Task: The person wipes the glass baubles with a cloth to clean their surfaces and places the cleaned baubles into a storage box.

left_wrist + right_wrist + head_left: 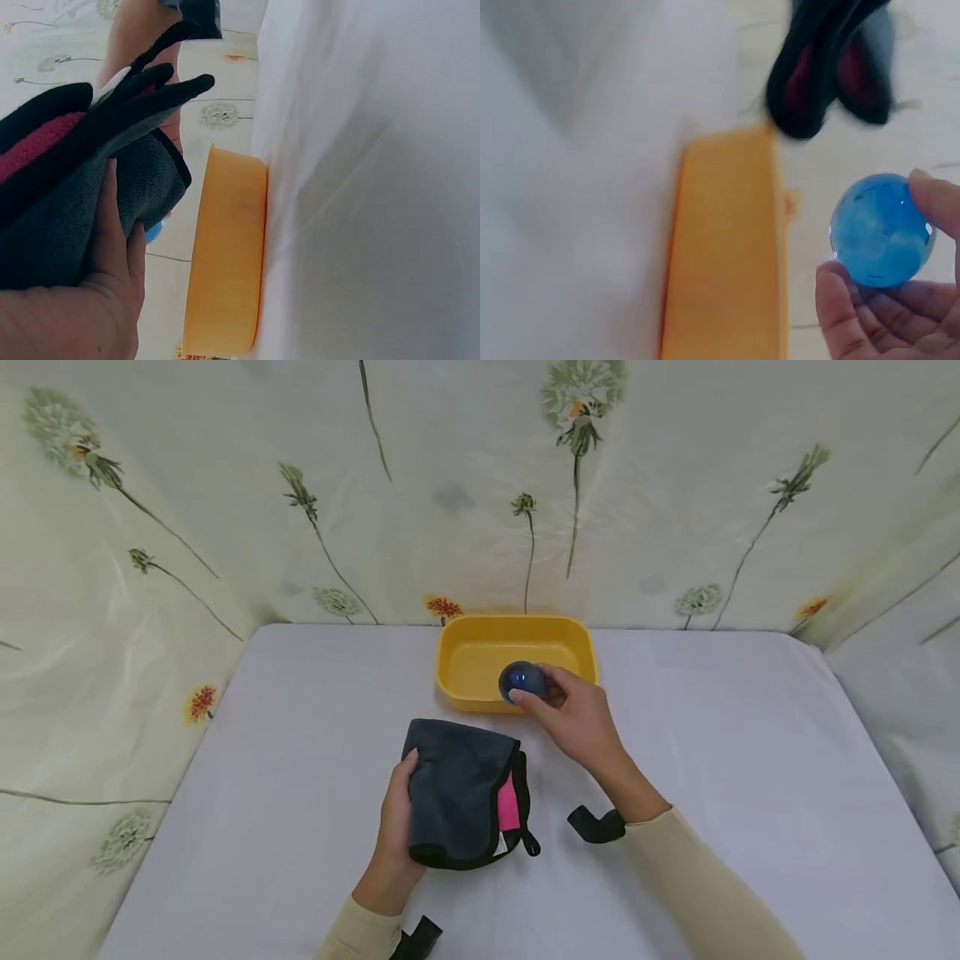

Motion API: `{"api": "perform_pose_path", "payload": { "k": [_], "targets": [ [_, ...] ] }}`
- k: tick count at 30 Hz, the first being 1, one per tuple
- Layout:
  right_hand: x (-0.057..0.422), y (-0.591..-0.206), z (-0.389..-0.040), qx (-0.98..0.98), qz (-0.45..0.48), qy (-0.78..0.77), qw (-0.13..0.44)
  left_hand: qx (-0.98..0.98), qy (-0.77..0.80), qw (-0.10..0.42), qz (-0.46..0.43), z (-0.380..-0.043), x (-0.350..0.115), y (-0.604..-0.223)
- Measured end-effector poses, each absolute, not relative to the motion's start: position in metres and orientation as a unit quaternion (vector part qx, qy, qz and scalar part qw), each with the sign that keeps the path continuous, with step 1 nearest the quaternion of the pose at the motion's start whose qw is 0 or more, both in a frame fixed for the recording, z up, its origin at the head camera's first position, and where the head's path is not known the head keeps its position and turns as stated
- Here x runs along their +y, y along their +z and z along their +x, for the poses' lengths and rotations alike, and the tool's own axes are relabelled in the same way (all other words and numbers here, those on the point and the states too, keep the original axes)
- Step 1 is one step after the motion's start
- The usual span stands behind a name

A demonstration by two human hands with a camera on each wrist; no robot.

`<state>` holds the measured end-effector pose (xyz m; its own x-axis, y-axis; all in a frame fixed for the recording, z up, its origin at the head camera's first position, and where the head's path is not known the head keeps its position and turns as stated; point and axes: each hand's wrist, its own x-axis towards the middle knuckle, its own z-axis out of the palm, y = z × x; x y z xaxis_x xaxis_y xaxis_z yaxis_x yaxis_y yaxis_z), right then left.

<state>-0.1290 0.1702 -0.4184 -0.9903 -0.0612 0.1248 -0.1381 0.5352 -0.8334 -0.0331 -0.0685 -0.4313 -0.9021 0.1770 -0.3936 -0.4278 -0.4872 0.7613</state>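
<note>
My right hand [580, 714] pinches a clear blue ball [522, 682] between thumb and fingers, over the front of a yellow basin [517, 620]. In the right wrist view the ball [883, 229] is see-through and glossy. My left hand [395, 827] grips a folded dark grey cloth [457, 793] with black edging by its left side, thumb on top. A pink inner layer [508, 803] and a small black loop [531, 843] show at the cloth's right edge. The left wrist view has the cloth [150, 176] close in front of the basin's side [229, 255].
A white-covered table [315, 710] carries the basin near its back edge. Behind and beside it hangs a flower-print cloth [465, 527]. Black wrist straps [597, 825] sit at both forearms, by beige sleeves [697, 877].
</note>
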Motion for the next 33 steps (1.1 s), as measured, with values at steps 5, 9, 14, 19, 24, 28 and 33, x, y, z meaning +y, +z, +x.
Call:
{"api": "perform_pose_path", "payload": {
  "k": [5,9,14,19,24,28,33],
  "targets": [
    [0.167,-0.423,-0.149,-0.911,0.097,0.394,0.069,0.478,0.851,0.176,-0.129,-0.033,-0.071,-0.433],
    [0.166,-0.422,-0.163,-0.936,0.119,0.327,0.059,0.483,0.848,0.173,-0.129,-0.033,-0.073,-0.435],
    [0.163,-0.420,-0.180,-0.954,0.139,0.267,0.020,0.488,0.845,0.173,-0.132,-0.034,-0.076,-0.435],
    [0.159,-0.425,-0.192,-0.958,0.148,0.243,-0.020,0.492,0.840,0.182,-0.142,-0.034,-0.077,-0.437],
    [0.158,-0.430,-0.197,-0.957,0.147,0.243,-0.051,0.492,0.837,0.198,-0.135,-0.035,-0.076,-0.437],
    [0.159,-0.431,-0.201,-0.953,0.149,0.258,-0.065,0.492,0.837,0.201,-0.129,-0.035,-0.076,-0.437],
    [0.161,-0.431,-0.207,-0.944,0.153,0.276,-0.093,0.495,0.835,0.202,-0.128,-0.035,-0.076,-0.436]
  ]
}}
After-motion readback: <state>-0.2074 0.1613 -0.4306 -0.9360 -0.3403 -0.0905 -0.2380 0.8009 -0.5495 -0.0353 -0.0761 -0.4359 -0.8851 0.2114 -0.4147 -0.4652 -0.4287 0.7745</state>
